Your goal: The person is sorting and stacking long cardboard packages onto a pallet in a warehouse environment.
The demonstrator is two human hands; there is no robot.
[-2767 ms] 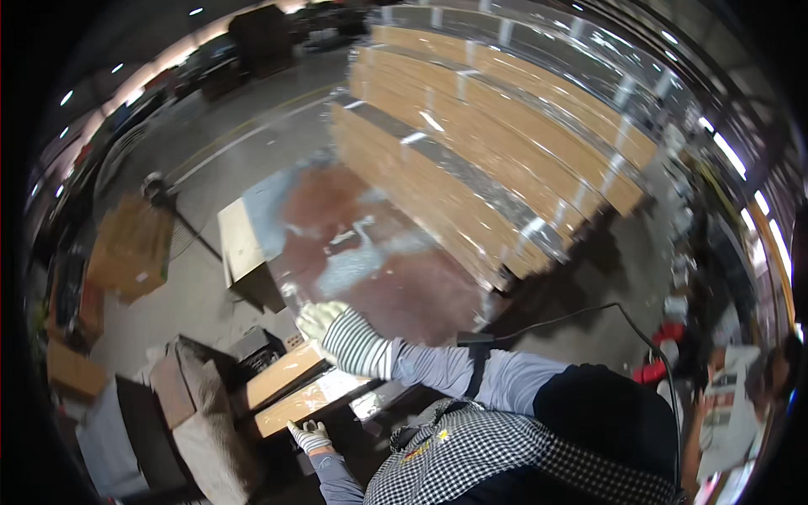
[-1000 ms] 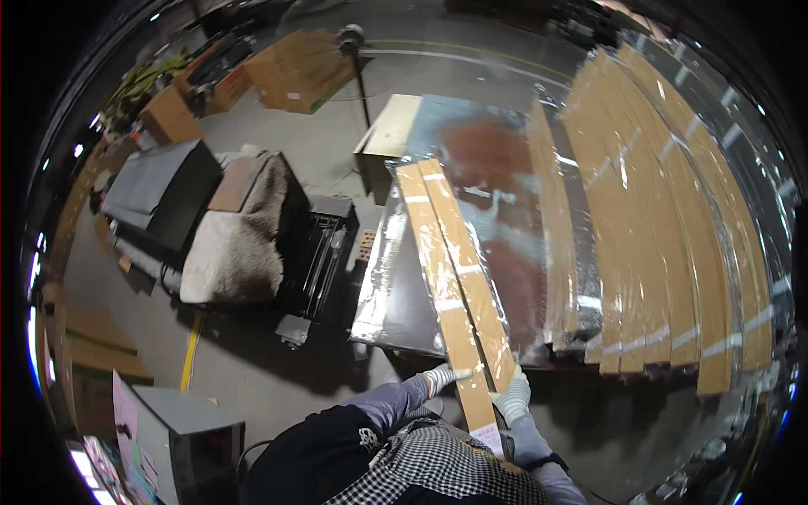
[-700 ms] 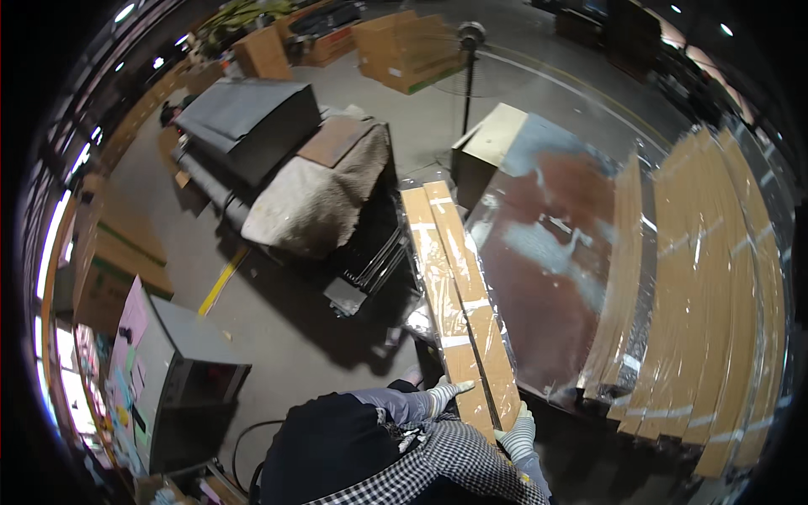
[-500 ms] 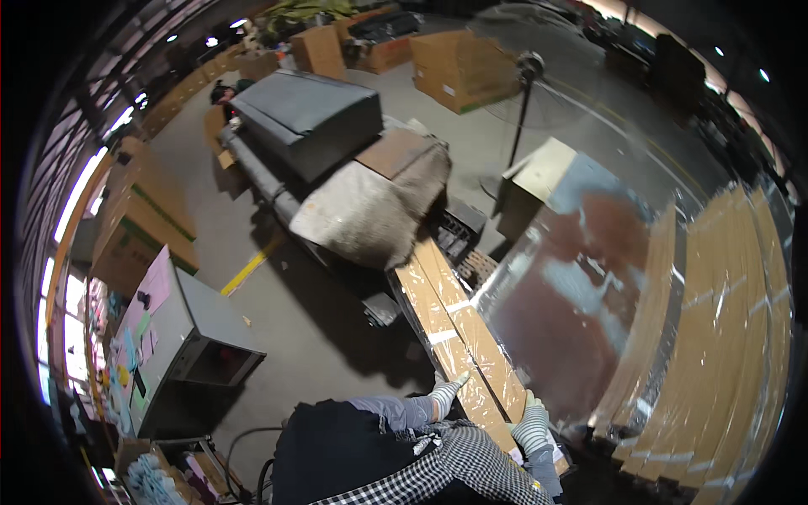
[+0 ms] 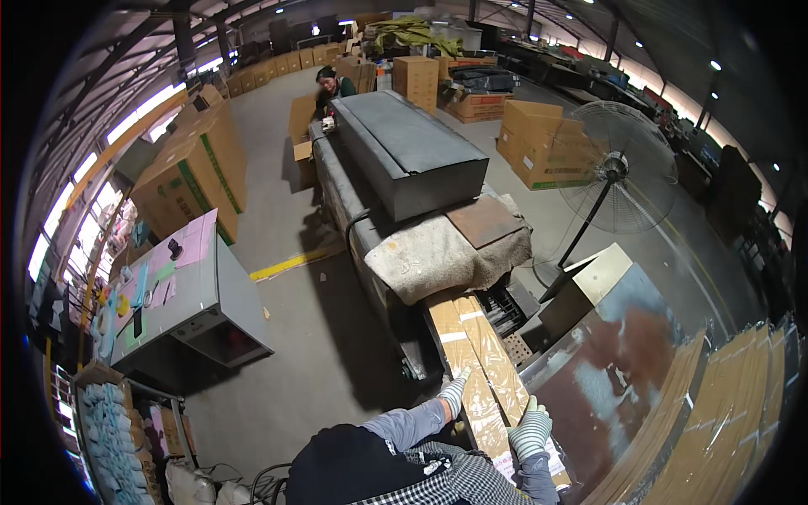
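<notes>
Two long, flat cardboard packs in clear film lie side by side: the left pack (image 5: 483,414) and the right pack (image 5: 502,367). Their far ends go under a thick grey-beige cloth (image 5: 421,261) draped over the mouth of a long machine with a dark metal hood (image 5: 412,135). My left hand (image 5: 454,394), in a striped knit glove, grips the left pack's outer edge with its fingertips on top. My right hand (image 5: 530,431), gloved alike, is closed over the right pack's outer edge near its close end. The fingers beneath are hidden.
Right of the packs stands a worn metal table (image 5: 589,387), with stacked film-wrapped cardboard (image 5: 715,421) beyond. A pedestal fan (image 5: 617,167) stands behind. On the left are a grey cabinet (image 5: 240,290) and large cartons (image 5: 189,168). Another person (image 5: 332,87) is at the machine's far end.
Both packs have slid farther under the cloth, my hands moving along with them. My view has tilted up, bringing the whole fan and more of the other person into sight.
</notes>
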